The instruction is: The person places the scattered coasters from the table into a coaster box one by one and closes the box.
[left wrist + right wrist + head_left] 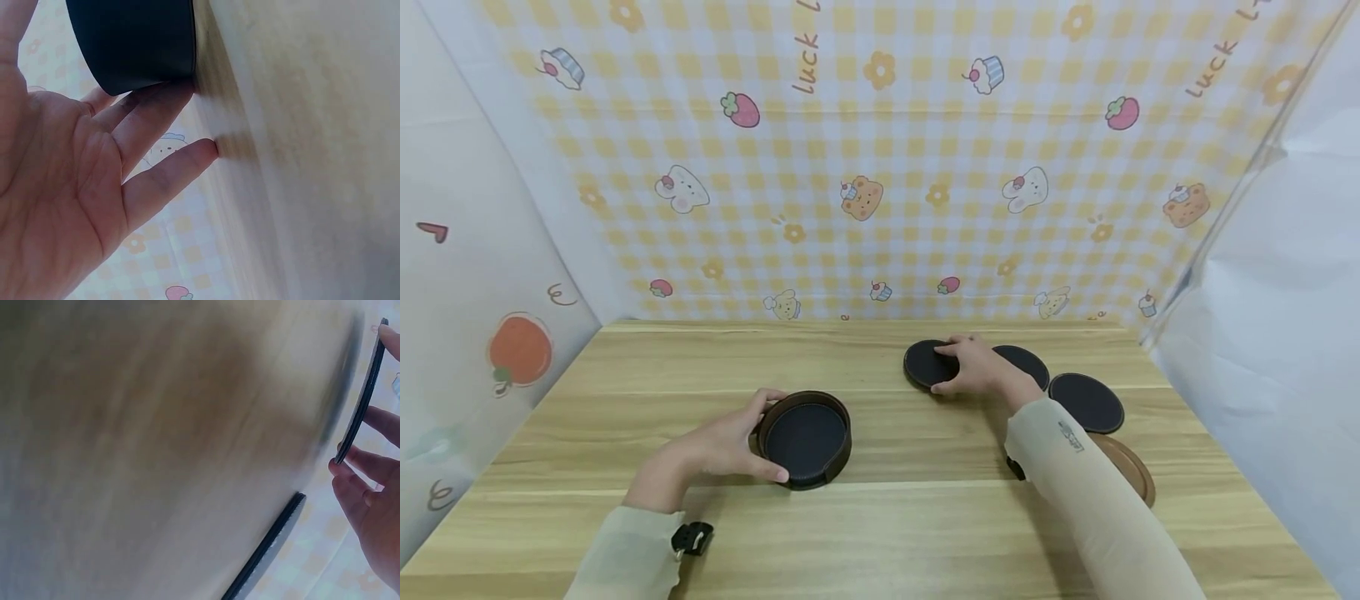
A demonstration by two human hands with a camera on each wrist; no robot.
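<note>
On the left of the table, my left hand (726,439) grips a round dark-brown coaster holder (841,457), thumb at the front and fingers round the back. A black coaster (805,435) lies inside it. The left wrist view shows fingers against the holder's dark outer wall (137,44). Farther back, right of centre, my right hand (976,368) pinches a round black coaster (927,363) by its edge. The right wrist view has this coaster (364,394) tilted between thumb and fingers, apart from the tabletop.
Right of the right hand lie two more black coasters, one partly behind the wrist (1028,363) and another (1086,403) nearer. A brown round piece (1138,475) is partly covered by the right sleeve. A patterned cloth (880,250) hangs behind the wooden table (895,533).
</note>
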